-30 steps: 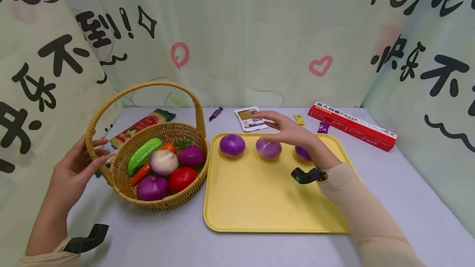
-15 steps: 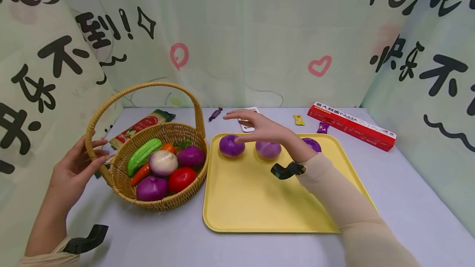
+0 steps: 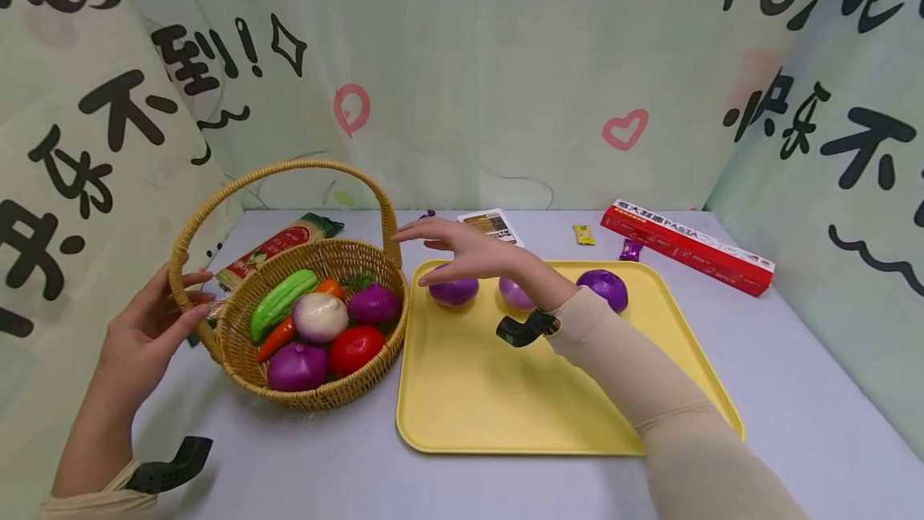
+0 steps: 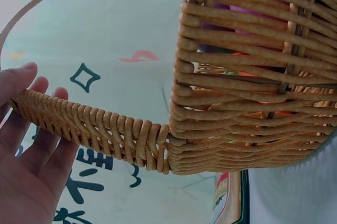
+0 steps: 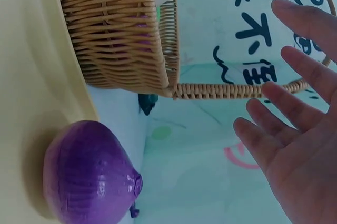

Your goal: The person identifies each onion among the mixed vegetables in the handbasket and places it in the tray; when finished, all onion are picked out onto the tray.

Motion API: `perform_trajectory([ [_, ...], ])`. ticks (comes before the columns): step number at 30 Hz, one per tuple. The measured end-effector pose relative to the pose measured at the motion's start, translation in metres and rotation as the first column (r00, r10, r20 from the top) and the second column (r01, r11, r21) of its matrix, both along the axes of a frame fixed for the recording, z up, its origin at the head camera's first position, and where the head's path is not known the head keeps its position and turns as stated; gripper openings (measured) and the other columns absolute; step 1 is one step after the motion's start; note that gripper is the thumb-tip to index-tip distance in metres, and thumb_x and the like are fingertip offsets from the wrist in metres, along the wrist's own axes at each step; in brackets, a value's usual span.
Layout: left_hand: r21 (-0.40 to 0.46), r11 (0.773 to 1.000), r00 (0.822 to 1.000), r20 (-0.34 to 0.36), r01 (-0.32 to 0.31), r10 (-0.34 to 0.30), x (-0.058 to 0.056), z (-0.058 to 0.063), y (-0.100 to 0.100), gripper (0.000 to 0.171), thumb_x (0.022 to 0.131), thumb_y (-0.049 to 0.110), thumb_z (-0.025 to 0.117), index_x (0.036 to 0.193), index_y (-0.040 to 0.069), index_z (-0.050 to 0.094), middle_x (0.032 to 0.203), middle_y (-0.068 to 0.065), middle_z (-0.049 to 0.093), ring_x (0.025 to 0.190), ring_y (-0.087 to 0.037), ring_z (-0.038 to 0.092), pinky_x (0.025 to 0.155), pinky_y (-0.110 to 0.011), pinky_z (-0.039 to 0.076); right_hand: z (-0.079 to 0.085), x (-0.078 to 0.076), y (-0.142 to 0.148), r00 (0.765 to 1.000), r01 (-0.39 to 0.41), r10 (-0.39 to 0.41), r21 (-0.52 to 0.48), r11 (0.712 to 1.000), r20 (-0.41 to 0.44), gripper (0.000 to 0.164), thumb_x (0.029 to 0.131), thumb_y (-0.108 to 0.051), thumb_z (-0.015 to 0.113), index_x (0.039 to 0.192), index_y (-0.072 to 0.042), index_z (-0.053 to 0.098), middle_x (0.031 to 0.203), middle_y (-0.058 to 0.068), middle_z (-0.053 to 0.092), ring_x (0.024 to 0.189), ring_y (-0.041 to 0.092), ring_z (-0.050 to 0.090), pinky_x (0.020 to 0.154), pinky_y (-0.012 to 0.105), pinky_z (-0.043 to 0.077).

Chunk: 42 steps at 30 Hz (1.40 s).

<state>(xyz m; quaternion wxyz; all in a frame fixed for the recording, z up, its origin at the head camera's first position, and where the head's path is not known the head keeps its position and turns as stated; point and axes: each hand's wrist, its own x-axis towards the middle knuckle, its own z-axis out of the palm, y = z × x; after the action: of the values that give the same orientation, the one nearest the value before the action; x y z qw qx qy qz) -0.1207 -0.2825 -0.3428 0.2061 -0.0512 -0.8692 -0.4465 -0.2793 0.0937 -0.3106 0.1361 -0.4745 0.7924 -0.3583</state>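
A wicker basket stands on the left with its tall handle up. My left hand holds the handle's left side, thumb on one face and fingers on the other in the left wrist view. Inside lie a green ridged vegetable, a carrot, a tomato, purple onions and a whitish onion. My right hand, fingers spread and holding nothing, hovers over the back left of the yellow tray, fingertips near the handle's right side. Below it is a purple onion.
Two more onions sit on the tray, a paler one partly behind the right wrist and a dark one. Behind lie a red pasta box, a white pouch, small candies and a red-green packet. Printed curtains enclose the table.
My right hand has moved left across the tray, from above the paler onion toward the basket's handle, uncovering the right onion. The left hand and basket have stayed in place.
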Motion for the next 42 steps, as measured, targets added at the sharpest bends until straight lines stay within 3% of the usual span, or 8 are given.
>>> perform_trajectory([
  [11,-0.004,1.000,1.000,0.006,0.002,-0.002,0.001,0.000,-0.001,0.066,0.091,0.007,0.059,0.147,0.027,0.031,0.118,0.029,0.050,0.098,0.016,0.054,0.077,0.001,0.043,0.006,0.001,-0.023,0.997,-0.073,0.073,0.023,0.997,-0.006,0.061,0.083,-0.014,0.071,0.139,-0.011,0.046,0.146,0.010,0.037,0.134,0.025,0.040,0.104,0.033,0.044],
  [18,-0.009,1.000,1.000,-0.022,0.009,-0.009,-0.001,0.001,-0.002,0.065,0.091,0.005,0.059,0.147,0.025,0.033,0.118,0.027,0.052,0.098,0.015,0.055,0.078,0.000,0.044,0.004,0.003,-0.043,0.988,-0.108,0.119,0.106,0.988,-0.101,0.059,0.085,-0.022,0.069,0.139,-0.018,0.046,0.148,0.006,0.037,0.136,0.019,0.037,0.109,0.037,0.039],
  [22,-0.002,1.000,1.000,-0.011,0.016,-0.016,-0.002,0.002,-0.002,0.065,0.091,0.006,0.059,0.147,0.026,0.033,0.118,0.029,0.052,0.098,0.015,0.055,0.078,0.000,0.044,0.001,0.003,-0.058,0.981,-0.139,0.154,0.128,0.982,-0.117,0.057,0.086,-0.019,0.068,0.139,-0.018,0.047,0.147,0.004,0.040,0.136,0.018,0.037,0.109,0.033,0.038],
  [32,0.012,1.000,1.000,-0.008,0.016,-0.016,-0.002,0.002,-0.001,0.064,0.091,0.007,0.059,0.147,0.026,0.033,0.119,0.026,0.052,0.100,0.012,0.055,0.079,-0.001,0.044,-0.007,-0.003,-0.094,0.966,-0.241,0.253,0.176,0.954,-0.051,0.057,0.086,-0.014,0.067,0.139,-0.013,0.046,0.147,0.004,0.039,0.137,0.017,0.035,0.110,0.026,0.036],
  [42,0.027,0.999,1.000,0.004,0.016,-0.017,-0.001,0.003,-0.002,0.064,0.091,0.008,0.059,0.147,0.027,0.032,0.120,0.026,0.052,0.102,0.011,0.055,0.080,-0.001,0.044,-0.021,-0.014,-0.119,0.957,-0.285,0.288,0.224,0.932,0.020,0.057,0.085,-0.012,0.068,0.138,-0.012,0.048,0.146,0.003,0.042,0.138,0.016,0.033,0.113,0.029,0.032],
])
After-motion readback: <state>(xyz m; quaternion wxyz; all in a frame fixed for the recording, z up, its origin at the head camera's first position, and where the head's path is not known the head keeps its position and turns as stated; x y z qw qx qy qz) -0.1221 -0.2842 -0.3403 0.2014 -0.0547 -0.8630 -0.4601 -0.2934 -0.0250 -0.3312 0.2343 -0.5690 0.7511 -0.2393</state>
